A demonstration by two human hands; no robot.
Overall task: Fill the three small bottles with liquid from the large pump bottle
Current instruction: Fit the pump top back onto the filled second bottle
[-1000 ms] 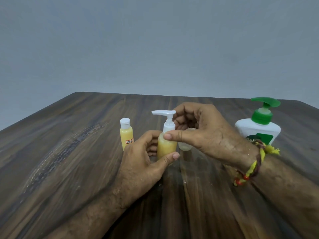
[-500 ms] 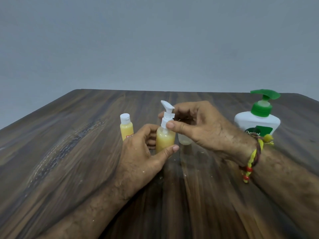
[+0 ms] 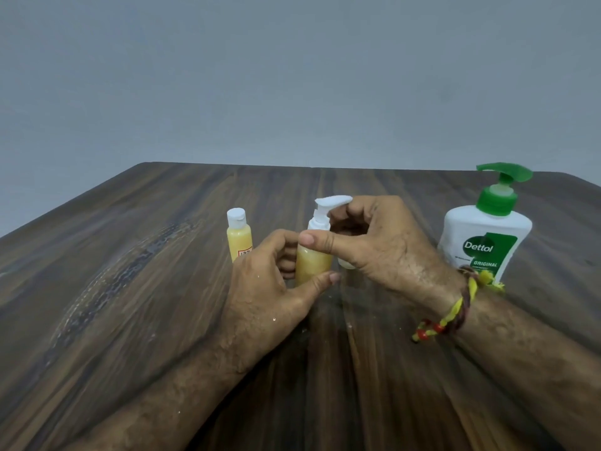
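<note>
The two forearms reach in over the dark wooden table (image 3: 97, 288), a braided thread band (image 3: 452, 307) tied round the right wrist. The left hand (image 3: 266, 288) wraps the body of the small pump bottle (image 3: 313, 262), fingers curled behind it and the thumb laid across its front near the base, holding it upright on the table. The right hand (image 3: 374, 242) sits at the neck of that bottle, its thumb pressed against the white collar and its fingers (image 3: 356, 209) curled up by the white pump head (image 3: 331, 201).

That pump head has swung round: a second ago its spout pointed left, half a second ago toward the viewer, and now it points right, under the right fingers. To my eye the hand is screwing the pump home on a bottle already full of yellow liquid, so this one looks nearly finished.

Just behind the right hand a third small bottle (image 3: 346, 263) shows only as a pale sliver; I cannot tell whether it is filled. To the left, just beyond the left hand, stands the capped small bottle (image 3: 239, 237), yellow and closed. Farther right and well apart stands the large pump bottle (image 3: 484, 236), green pump up, untouched.
</note>
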